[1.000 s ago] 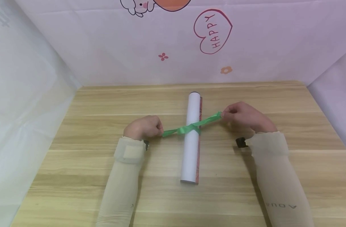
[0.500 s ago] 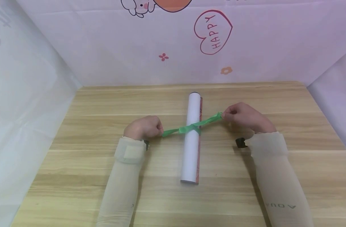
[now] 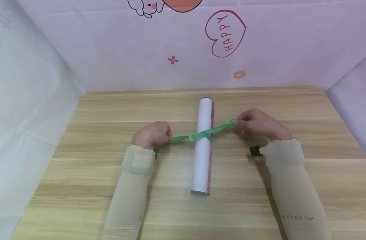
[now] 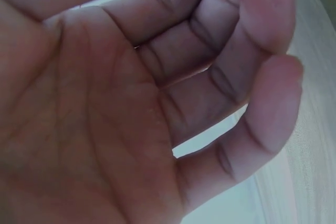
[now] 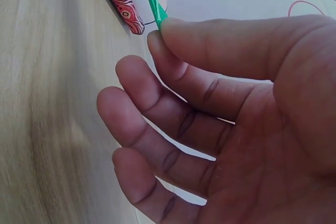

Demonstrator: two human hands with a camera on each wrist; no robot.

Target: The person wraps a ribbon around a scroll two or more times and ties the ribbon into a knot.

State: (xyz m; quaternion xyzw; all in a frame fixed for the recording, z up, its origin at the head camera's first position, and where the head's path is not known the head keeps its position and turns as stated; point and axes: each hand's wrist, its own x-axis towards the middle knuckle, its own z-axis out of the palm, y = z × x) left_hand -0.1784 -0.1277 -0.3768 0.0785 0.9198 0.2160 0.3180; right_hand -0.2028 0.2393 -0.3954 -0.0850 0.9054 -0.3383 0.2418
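Nothing moved: two hands' fingers (image 3: 170,136) still pinch one green ribbon (image 3: 202,134) around one paper roll (image 3: 203,146).

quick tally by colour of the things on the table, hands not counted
white: 1, the rolled paper tube
green: 1, the ribbon crossed over the tube, one end pinched by the left hand, the other by the right hand
total: 2

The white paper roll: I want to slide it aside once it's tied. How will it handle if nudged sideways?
The white paper roll is round and lies on the wooden table, so it would probably roll. It looks light. The green ribbon crossed around it may slow it.
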